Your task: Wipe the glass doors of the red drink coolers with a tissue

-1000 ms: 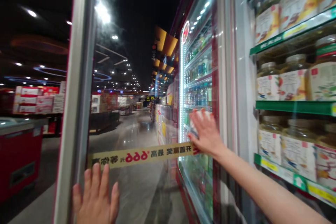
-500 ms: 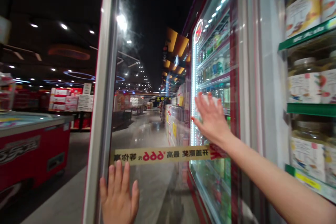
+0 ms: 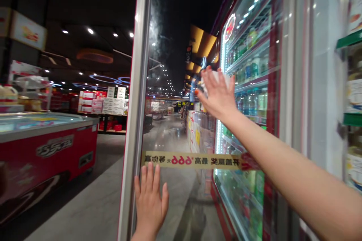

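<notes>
Head view along a glass cooler door (image 3: 172,45) edged by a silver metal frame (image 3: 136,101), both bare hands raised at the pane. Left hand (image 3: 149,207) low on the glass, just right of the frame, palm flat, fingers (image 3: 148,175) open, spread and pointing up, with hold of nothing. Right hand (image 3: 217,94) higher and farther right, fingers (image 3: 210,83) also wide open. Small white patch (image 3: 217,77) just behind those fingers, impossible to tell whether an item on the far side of the glass or a reflection. Printed tan strip (image 3: 192,160) with a red 666 stuck across the pane, its lettering reversed, running between the two hands to the right forearm (image 3: 283,162).

Right of the door, lit cooler shelves packed with bottled drinks (image 3: 249,71), then labelled jars (image 3: 353,86) on green-edged shelves at the far right edge. Left of the frame, a red chest freezer (image 3: 48,150) near the door. Beyond the glass, a polished aisle floor (image 3: 169,135) running far ahead, with stacked cartons (image 3: 199,131) along the cooler and more white-and-red cartons (image 3: 103,101) on the far left.
</notes>
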A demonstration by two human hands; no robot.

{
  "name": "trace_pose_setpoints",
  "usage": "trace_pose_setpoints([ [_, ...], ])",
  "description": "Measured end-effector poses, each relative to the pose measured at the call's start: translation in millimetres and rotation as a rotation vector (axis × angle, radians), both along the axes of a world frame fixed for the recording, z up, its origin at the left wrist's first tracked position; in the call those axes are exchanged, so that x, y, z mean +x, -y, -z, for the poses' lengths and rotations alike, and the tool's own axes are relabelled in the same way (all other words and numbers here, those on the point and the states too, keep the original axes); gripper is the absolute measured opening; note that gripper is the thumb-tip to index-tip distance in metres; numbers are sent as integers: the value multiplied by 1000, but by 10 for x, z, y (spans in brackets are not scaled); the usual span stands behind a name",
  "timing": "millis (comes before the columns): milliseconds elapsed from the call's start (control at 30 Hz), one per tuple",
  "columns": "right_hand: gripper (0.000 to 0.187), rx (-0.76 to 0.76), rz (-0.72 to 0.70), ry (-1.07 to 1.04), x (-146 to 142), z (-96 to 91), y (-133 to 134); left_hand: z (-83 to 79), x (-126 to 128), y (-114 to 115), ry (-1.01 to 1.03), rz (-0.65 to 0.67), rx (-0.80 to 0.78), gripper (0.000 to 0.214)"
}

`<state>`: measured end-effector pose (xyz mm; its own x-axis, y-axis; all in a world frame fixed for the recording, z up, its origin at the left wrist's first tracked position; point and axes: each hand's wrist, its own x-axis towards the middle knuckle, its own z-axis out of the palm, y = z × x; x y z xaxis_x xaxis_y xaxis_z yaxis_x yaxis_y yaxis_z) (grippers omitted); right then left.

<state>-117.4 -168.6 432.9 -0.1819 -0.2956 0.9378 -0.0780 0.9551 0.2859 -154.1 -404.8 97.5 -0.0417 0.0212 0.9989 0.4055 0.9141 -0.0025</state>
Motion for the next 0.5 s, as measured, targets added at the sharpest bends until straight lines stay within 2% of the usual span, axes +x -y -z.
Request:
trace_pose_setpoints([
  [33, 80, -105, 21, -53, -36, -33, 34, 6, 6, -15, 3, 2, 4, 84],
  [67, 79, -120, 19, -97, -62, 53, 79, 12, 9, -28, 3, 6, 4, 84],
  [100, 78, -21, -8, -121, -81, 236, 127, 17, 10, -36, 0, 11, 4, 84],
  [133, 76, 171, -52, -127, -98, 471, 174, 22, 8, -38, -6, 17, 4, 84],
  [200, 73, 654, -150, -83, -136, 886, 251, 35, -8, -18, -20, 24, 11, 84],
  [233, 72, 803, -174, -53, -151, 973, 273, 46, -20, 1, -20, 26, 12, 84],
  [267, 72, 842, -174, -26, -158, 947, 278, 60, -32, 23, -14, 28, 7, 84],
  [300, 73, 772, -154, -8, -155, 814, 271, 80, -43, 44, -5, 32, -4, 85],
  [333, 74, 619, -123, 0, -146, 602, 259, 106, -51, 60, 10, 39, -18, 85],
  [400, 74, 217, -53, -17, -126, 122, 270, 166, -56, 70, 40, 60, -36, 86],
  [433, 74, 46, -28, -34, -120, -43, 310, 196, -55, 62, 52, 72, -32, 87],
  [467, 75, -49, -19, -44, -115, -107, 376, 220, -51, 48, 61, 84, -22, 87],
  [500, 75, -45, -31, -38, -111, -57, 460, 237, -46, 29, 65, 93, -8, 88],
])
